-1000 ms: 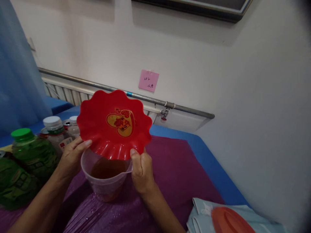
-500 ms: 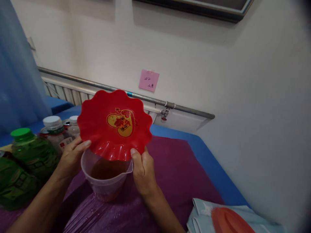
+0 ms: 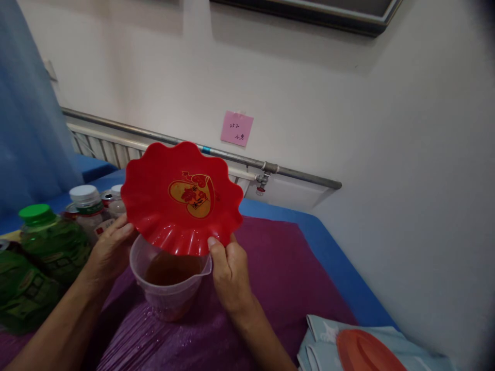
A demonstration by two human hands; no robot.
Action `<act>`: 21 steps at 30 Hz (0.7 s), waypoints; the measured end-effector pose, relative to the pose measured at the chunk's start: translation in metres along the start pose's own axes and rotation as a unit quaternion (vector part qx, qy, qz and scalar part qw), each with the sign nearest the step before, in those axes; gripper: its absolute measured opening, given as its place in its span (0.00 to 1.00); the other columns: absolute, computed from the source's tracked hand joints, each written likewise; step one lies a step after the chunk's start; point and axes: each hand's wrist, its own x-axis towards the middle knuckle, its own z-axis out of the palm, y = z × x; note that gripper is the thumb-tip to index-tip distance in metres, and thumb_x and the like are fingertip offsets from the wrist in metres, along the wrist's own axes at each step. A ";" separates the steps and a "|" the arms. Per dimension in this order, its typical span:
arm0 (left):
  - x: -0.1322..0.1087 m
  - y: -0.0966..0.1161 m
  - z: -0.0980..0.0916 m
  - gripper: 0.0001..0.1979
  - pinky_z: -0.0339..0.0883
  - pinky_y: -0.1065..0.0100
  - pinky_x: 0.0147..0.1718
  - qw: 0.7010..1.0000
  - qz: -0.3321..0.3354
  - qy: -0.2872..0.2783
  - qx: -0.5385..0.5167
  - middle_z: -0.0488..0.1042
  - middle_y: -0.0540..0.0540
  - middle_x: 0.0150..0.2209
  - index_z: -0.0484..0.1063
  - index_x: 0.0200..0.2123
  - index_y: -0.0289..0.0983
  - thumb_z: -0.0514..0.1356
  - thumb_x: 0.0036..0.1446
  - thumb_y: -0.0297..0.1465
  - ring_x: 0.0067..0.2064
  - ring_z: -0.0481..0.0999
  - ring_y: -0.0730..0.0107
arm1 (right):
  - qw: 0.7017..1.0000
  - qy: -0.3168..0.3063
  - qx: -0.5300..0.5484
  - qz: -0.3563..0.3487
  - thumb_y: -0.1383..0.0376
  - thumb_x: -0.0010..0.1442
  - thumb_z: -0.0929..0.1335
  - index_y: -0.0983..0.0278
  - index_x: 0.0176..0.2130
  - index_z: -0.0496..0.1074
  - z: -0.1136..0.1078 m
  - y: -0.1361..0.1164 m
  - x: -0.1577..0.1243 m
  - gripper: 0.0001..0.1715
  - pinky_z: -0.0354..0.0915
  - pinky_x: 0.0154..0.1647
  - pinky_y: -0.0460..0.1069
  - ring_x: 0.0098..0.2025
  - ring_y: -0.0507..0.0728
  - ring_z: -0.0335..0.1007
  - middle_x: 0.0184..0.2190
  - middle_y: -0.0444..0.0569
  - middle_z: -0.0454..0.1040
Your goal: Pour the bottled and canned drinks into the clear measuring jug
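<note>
A red plate (image 3: 152,188) with a wavy rim and a gold heart-shaped print is tilted up, its face towards me. At its lower right rim my right hand (image 3: 231,273) is closed, thumb on the front and fingers partly hidden behind. My left hand (image 3: 110,250) is at the lower left rim, its fingertips partly behind the plate. Just below the plate a clear plastic measuring jug (image 3: 168,299) with a spout stands on the purple plastic sheet (image 3: 278,278), brown liquid inside. The plate's lower edge covers the back of the jug's mouth.
Green-wrapped bottles (image 3: 54,245), a white-capped bottle (image 3: 85,203) and cans stand at the left. An orange-red lid-like object (image 3: 365,350) lies on light blue folded cloth (image 3: 325,342) at the lower right. Behind the blue table (image 3: 344,263) run a pipe (image 3: 305,175) and radiator.
My left hand has slid slightly left and its thumb lies less over the plate's face. The plate's left side has shifted slightly left. My right hand stays nearly still.
</note>
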 end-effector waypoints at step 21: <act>0.004 0.000 -0.004 0.29 0.80 0.66 0.35 0.996 -0.043 0.066 -0.035 0.80 0.53 0.30 0.76 0.24 0.44 0.80 0.11 0.37 0.39 0.81 0.56 | 0.994 0.014 0.107 -0.032 0.66 0.64 0.67 0.60 0.58 0.67 -0.002 0.001 -0.001 0.23 0.70 0.53 0.52 0.51 0.57 0.74 0.51 0.50 0.76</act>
